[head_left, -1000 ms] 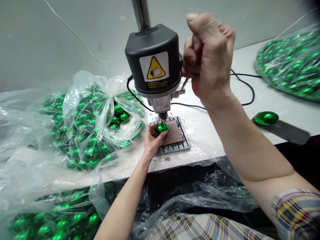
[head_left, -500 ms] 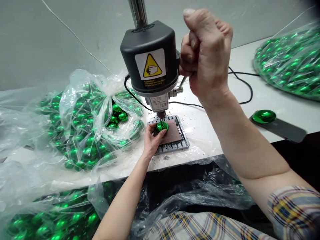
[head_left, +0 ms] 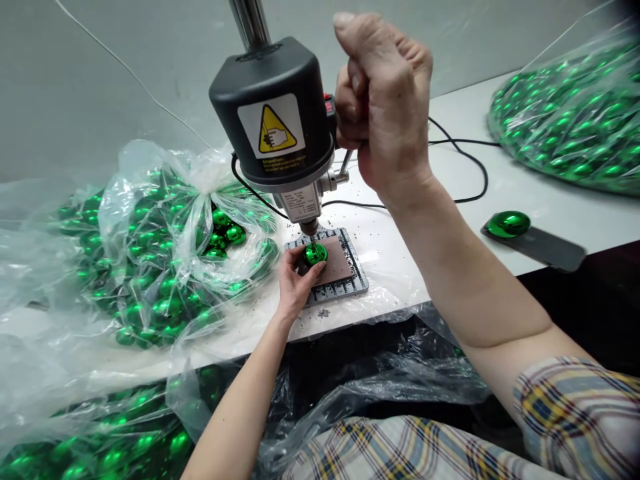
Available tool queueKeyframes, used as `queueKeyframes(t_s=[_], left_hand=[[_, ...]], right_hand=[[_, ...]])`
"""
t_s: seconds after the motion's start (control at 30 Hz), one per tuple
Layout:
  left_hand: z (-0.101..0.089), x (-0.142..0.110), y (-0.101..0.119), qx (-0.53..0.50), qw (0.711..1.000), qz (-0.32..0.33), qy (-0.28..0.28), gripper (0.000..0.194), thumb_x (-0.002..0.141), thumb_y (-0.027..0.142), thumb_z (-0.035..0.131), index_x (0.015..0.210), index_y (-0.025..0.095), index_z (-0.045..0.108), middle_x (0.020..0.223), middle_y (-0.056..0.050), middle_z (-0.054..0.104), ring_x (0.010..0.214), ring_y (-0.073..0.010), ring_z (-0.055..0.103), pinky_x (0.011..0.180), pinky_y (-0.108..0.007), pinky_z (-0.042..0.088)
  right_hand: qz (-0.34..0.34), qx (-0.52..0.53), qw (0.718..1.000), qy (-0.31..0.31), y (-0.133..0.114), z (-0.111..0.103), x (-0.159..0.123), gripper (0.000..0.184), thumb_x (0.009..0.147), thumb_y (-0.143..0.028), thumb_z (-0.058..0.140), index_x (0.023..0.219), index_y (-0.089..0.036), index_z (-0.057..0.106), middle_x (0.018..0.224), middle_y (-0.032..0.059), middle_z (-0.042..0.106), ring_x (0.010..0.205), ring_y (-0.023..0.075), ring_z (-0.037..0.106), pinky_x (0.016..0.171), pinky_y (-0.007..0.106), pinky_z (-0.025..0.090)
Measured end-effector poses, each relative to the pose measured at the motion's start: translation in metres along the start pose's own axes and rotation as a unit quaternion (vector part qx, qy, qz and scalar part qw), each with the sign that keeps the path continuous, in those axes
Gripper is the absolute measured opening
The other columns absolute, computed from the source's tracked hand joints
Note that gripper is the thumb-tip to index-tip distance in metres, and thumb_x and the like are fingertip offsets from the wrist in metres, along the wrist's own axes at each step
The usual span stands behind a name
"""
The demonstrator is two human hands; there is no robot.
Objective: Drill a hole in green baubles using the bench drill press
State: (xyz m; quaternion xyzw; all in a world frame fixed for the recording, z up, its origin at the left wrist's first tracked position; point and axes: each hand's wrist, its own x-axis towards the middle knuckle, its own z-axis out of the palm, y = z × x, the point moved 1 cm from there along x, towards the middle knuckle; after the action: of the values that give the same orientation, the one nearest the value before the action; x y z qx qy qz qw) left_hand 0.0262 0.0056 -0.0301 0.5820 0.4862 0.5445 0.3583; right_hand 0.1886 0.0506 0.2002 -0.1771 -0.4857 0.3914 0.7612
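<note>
Under the black drill press [head_left: 267, 113], a shiny green ball [head_left: 316, 254] rests on a brown board [head_left: 337, 259] over the slotted grey base plate [head_left: 355, 270]. My left hand [head_left: 296, 277] pinches this ball between thumb and fingers. The drill bit [head_left: 313, 240] points down at the ball's top; whether it touches cannot be made out. High on the right of the press, my right hand [head_left: 387, 100] is closed in a fist round the press's feed lever [head_left: 345, 163], whose grip is hidden in the fingers.
Clear plastic bags of green balls lie at the left [head_left: 165, 267] and at the far right [head_left: 575, 127]. A flat phone-like object [head_left: 555, 248] near the table edge has a green ball [head_left: 509, 224] at its end. A black cable [head_left: 470, 197] crosses behind. Dark shavings litter the base.
The whole view has shifted, so the press and hands appear further left. My left hand still holds the ball under the bit, and my right hand keeps its grip on the lever.
</note>
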Motion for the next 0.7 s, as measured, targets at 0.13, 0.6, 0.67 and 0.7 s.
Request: queueKeyframes(t_s=[0.13, 0.6, 0.67, 0.7], left_hand=[[0.005, -0.003, 0.010, 0.046, 0.998, 0.033, -0.011, 0.046, 0.069, 0.033, 0.088, 0.107, 0.021, 0.064, 0.108, -0.006, 0.066, 0.107, -0.0249, 0.063, 0.098, -0.039, 0.049], [0.006, -0.001, 0.004, -0.017, 0.999, -0.010, -0.040, 0.052, 0.068, 0.034, 0.089, 0.110, 0.019, 0.061, 0.105, -0.007, 0.068, 0.105, -0.0247, 0.067, 0.096, -0.040, 0.053], [0.006, -0.001, 0.003, -0.010, 0.999, -0.006, -0.043, 0.052, 0.069, 0.034, 0.088, 0.111, 0.019, 0.061, 0.107, -0.008, 0.068, 0.107, -0.0252, 0.067, 0.098, -0.041, 0.052], [0.006, -0.001, 0.002, -0.009, 0.999, -0.004, -0.044, 0.052, 0.070, 0.034, 0.088, 0.112, 0.019, 0.061, 0.107, -0.008, 0.068, 0.107, -0.0253, 0.067, 0.098, -0.041, 0.052]], right_hand=[[-0.013, 0.011, 1.000, -0.009, 0.003, -0.001, 0.002, 0.055, 0.097, -0.039, 0.062, 0.051, -0.024, 0.035, 0.041, -0.0084, 0.031, 0.035, 0.0073, 0.017, 0.032, 0.030, 0.013], [-0.130, -0.097, 0.987, -0.015, 0.000, -0.017, -0.041, 0.060, 0.089, -0.046, 0.071, 0.049, -0.022, 0.033, 0.041, -0.0050, 0.033, 0.034, 0.0089, 0.027, 0.038, 0.030, 0.022], [-0.139, -0.117, 0.983, -0.005, 0.002, -0.021, -0.051, 0.061, 0.088, -0.049, 0.071, 0.049, -0.022, 0.032, 0.042, -0.0044, 0.031, 0.036, 0.0094, 0.026, 0.040, 0.032, 0.022], [-0.143, -0.124, 0.982, -0.004, 0.004, -0.023, -0.055, 0.062, 0.087, -0.050, 0.073, 0.049, -0.022, 0.032, 0.042, -0.0041, 0.031, 0.036, 0.0099, 0.026, 0.040, 0.032, 0.021]])
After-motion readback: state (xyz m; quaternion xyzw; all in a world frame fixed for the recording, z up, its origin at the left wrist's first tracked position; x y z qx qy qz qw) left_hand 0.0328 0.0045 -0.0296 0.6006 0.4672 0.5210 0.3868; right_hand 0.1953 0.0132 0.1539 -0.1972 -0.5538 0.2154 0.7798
